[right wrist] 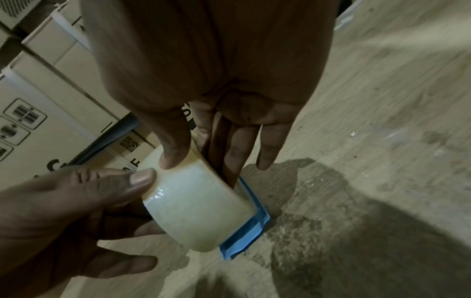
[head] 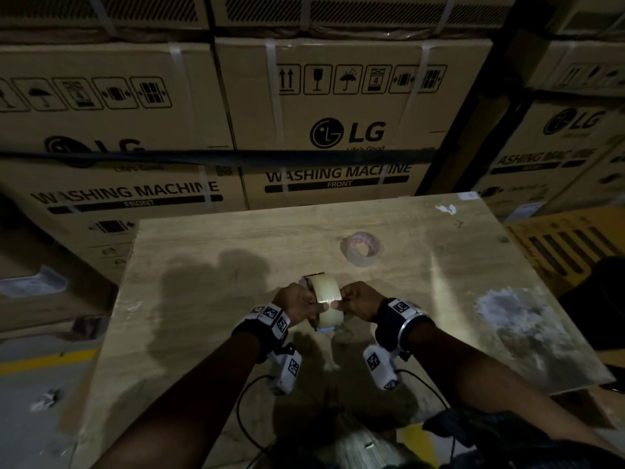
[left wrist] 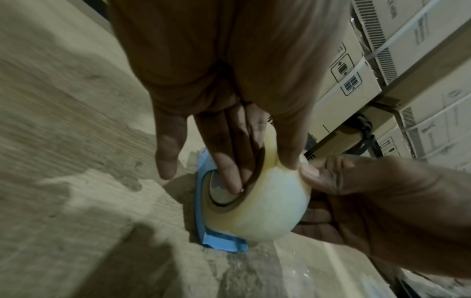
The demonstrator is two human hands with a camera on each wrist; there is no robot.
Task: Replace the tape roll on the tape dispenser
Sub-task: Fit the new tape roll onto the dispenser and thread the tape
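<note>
Probably a dim warehouse: strapped washing-machine cartons [head: 338, 123] stacked high behind a worn wooden table [head: 203, 265].

Both forearms reached forward side by side, bare, each wrist wrapped in a dark band that carried a white camera unit hanging below it. The hands met close together over the middle of the work surface, thumbs nearly touching. The left hand [head: 299, 301] lay with its fingers [left wrist: 224, 157] extended almost straight, flat against one side face of the tape roll [head: 325, 299], while its thumb pressed down on the roll's outer curve. The right hand [head: 360, 301] mirrored it from the other side: thumb on the outer curve, fingers [right wrist: 235, 153] stretched long down the opposite face, the little finger held slightly apart. Between them the two hands clamped the roll.
</note>
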